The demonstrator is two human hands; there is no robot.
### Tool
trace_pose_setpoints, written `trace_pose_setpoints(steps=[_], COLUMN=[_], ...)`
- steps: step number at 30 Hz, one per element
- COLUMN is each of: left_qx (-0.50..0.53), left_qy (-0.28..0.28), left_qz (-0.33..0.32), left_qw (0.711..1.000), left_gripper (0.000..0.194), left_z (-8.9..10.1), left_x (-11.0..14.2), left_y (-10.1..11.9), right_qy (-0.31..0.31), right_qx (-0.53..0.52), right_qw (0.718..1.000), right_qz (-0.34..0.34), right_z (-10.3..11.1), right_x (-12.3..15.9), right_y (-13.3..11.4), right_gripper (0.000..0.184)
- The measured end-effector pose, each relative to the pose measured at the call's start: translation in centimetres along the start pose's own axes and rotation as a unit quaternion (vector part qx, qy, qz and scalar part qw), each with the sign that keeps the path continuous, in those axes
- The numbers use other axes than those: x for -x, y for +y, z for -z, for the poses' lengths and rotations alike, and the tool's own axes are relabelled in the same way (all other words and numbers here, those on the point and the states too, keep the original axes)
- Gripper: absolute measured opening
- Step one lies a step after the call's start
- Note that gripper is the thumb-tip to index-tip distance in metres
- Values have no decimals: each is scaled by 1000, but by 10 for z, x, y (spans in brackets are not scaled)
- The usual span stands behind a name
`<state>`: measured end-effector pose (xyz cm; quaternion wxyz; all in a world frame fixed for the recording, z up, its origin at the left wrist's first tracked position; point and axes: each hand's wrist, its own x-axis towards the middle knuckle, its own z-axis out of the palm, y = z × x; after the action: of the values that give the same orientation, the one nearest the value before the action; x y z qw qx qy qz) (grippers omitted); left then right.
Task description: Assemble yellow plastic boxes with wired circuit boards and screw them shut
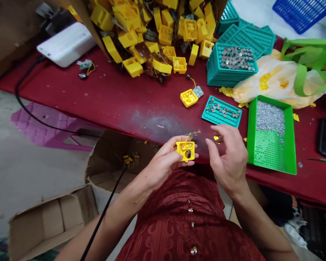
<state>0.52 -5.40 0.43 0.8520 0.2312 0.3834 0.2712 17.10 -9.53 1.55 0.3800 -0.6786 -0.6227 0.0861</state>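
My left hand (170,156) holds a small yellow plastic case (182,148), its open side facing up. Inside the case sits a dark round part (188,154), and thin yellow wires lead out over its far edge to a small board (194,133). To the right, my right hand (229,157) hovers near the table edge with thumb and fingers apart and nothing visible between them. Just beyond it lies a teal tray (222,122) with several small round metal pieces. Another yellow case (188,98) with a wired circuit board (198,91) rests farther back.
A box of yellow cases (133,36) stands at the back. Stacked teal trays (217,72) and a plastic bag (258,79) are back right; a green tray of screws (289,145) is at right. A white device (67,43) trails a black cable; cardboard boxes (51,221) sit below.
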Motion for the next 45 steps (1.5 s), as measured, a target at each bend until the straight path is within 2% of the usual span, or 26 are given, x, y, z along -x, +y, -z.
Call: trace_pose_setpoints(steps=[3,7,13,19,22,26,29,32,35,40,45], left_qx=[-24,-80,-126,-164,-147,-80,-23,18,31,34,42], left_qy=[34,37,32,49,48,18,24,36,49,62,51], left_qz=[-22,-71,-95,-128,-121,-60,-22,0,-4,-8,-9], left_qw=[999,994,987,977,981,995,999,999,998,997,998], left_gripper=[42,42,40,38,39,39,38,37,36,35,36], left_z=[-2,-1,2,0,-2,-6,-9,-11,-12,-13,-10], left_x=[-1,-4,-6,-11,-10,-7,-7,-9,-10,-11,-12], left_y=[-2,-7,-12,-12,-11,-7,-4,-3,-1,2,1], right_qy=[-45,-113,-137,-142,-149,-213,-191,-130,-111,-114,-119], right_qx=[31,26,-76,-42,-104,-165,-157,-101,-82,-146,-177], right_qw=[998,993,986,987,977,950,955,981,989,980,972], right_qz=[44,22,-61,-62,-111,-154,-162,-105,-56,-72,-95], right_z=[2,-5,-8,-14,-11,-3,-1,-1,-3,-6,-9], right_x=[7,13,7,11,5,-9,-13,-10,-5,-4,-3], right_y=[-8,-11,-1,-4,1,15,17,12,8,14,19], right_gripper=[9,13,11,9,8,7,6,10,15,13,16])
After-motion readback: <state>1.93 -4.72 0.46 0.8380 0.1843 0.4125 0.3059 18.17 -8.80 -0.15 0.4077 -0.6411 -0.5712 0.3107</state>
